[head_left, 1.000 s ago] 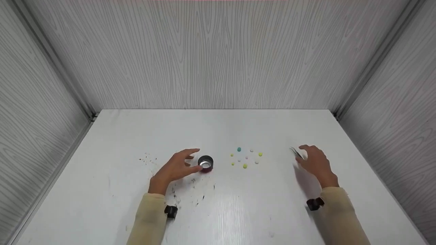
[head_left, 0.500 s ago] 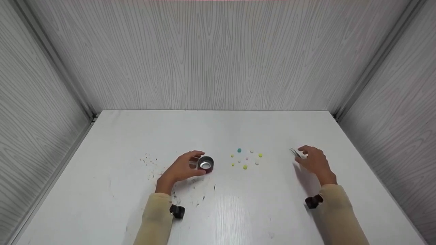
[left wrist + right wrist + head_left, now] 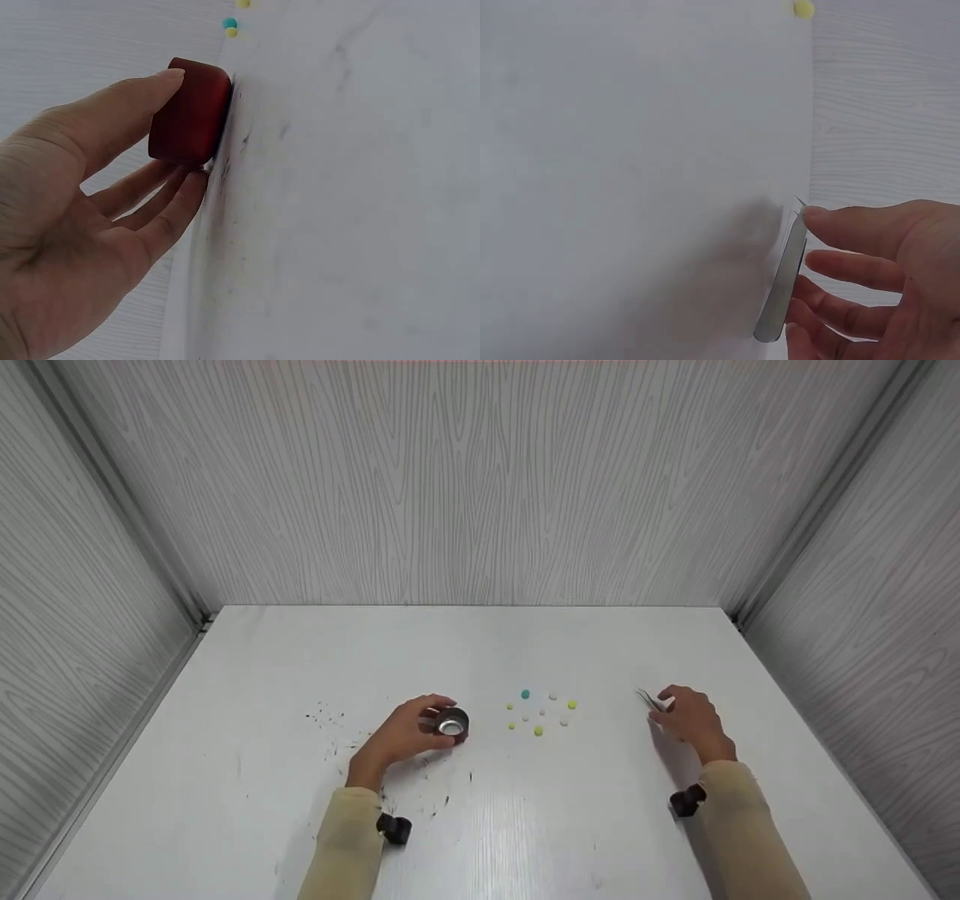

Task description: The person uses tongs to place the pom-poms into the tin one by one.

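Observation:
My left hand (image 3: 405,733) holds a small round cup (image 3: 451,727), thumb on the near side and fingers round the back. Its wall shows deep red in the left wrist view (image 3: 193,112), and its open top is silvery inside. The cup is upright at the tabletop. On the right, my right hand (image 3: 691,723) pinches a pair of silver tweezers (image 3: 781,281) between thumb and fingers. In the head view, the tweezers' tips (image 3: 641,694) point away to the upper left. Between the hands lie several tiny balls, among them a teal ball (image 3: 525,694) and a yellow ball (image 3: 538,730).
Dark specks and smudges (image 3: 326,714) mark the white tabletop (image 3: 570,817) around and left of the left hand. A grey wood-grain back wall (image 3: 480,495) and side walls (image 3: 885,585) enclose the table. Black wrist cameras (image 3: 394,828) sit on both sleeves.
My left hand has moved right to the cup and closed thumb and fingers around it. The right hand with the tweezers has stayed nearly in place.

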`<state>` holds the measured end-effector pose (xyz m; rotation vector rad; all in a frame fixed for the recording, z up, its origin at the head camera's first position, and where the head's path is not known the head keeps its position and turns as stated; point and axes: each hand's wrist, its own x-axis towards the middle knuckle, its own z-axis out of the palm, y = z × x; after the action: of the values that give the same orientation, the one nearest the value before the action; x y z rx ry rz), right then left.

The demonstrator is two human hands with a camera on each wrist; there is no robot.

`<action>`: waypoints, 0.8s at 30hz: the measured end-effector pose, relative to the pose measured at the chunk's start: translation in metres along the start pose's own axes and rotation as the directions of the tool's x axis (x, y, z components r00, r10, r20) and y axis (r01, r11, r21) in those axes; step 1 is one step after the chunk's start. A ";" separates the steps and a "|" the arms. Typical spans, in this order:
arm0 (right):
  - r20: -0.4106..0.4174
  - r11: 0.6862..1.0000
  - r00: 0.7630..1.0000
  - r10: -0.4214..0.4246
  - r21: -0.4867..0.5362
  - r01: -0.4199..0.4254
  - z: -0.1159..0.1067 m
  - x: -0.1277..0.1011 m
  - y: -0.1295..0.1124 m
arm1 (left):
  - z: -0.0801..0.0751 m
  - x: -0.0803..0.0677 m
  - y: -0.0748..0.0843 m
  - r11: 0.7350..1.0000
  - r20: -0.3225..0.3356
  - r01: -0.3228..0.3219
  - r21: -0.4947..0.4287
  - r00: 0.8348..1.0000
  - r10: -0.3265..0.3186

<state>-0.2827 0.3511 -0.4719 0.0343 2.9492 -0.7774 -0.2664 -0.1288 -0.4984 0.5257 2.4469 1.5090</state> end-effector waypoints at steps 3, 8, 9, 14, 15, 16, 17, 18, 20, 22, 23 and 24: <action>0.007 1.000 1.000 0.013 -0.001 -0.013 -0.001 0.002 -0.001 | 0.000 0.000 -0.001 1.000 0.000 0.001 0.002 1.000 -0.001; 0.015 0.999 0.999 0.035 -0.021 -0.035 0.000 0.004 -0.003 | 0.000 0.002 -0.002 1.000 0.011 -0.008 0.011 1.000 0.008; 0.018 0.999 0.999 0.036 -0.028 -0.036 0.001 0.005 -0.003 | 0.000 0.002 -0.002 1.000 0.013 -0.012 0.018 1.000 0.012; 0.018 0.995 0.999 0.050 -0.082 -0.048 0.002 0.007 -0.007 | 0.003 0.004 -0.001 0.999 0.022 -0.019 0.040 1.000 0.018; 0.018 0.994 0.998 0.052 -0.092 -0.050 0.002 0.008 -0.007 | 0.003 0.005 -0.001 0.999 0.024 -0.019 0.048 1.000 0.018; 0.016 0.994 0.998 0.053 -0.101 -0.051 0.002 0.008 -0.007 | 0.003 0.005 0.000 0.999 0.027 -0.015 0.049 1.000 0.014; 0.014 0.993 0.999 0.052 -0.109 -0.051 0.002 0.009 -0.006 | 0.004 0.005 0.000 0.999 0.029 -0.010 0.054 1.000 0.008; 0.011 0.992 0.998 0.054 -0.112 -0.053 0.002 0.009 -0.005 | 0.004 0.005 0.001 0.998 0.033 -0.006 0.056 0.999 0.004; 0.003 0.993 0.999 0.054 -0.104 -0.054 0.003 0.011 -0.003 | 0.004 0.006 0.001 0.999 0.039 0.000 0.054 0.999 -0.002; -0.006 0.994 0.999 0.049 -0.094 -0.049 0.004 0.012 -0.002 | 0.003 0.006 0.002 0.999 0.045 0.000 0.051 0.999 -0.002; -0.012 0.995 0.999 0.047 -0.090 -0.048 0.005 0.013 -0.001 | 0.003 0.006 0.002 0.999 0.048 -0.002 0.051 0.999 0.000; -0.016 0.996 0.999 0.046 -0.082 -0.048 0.005 0.013 0.000 | 0.003 0.006 0.002 0.999 0.051 -0.006 0.050 0.999 0.003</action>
<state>-0.2954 0.3488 -0.4775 0.1035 2.9790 -0.6520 -0.2709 -0.1229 -0.4974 0.5717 2.4518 1.4221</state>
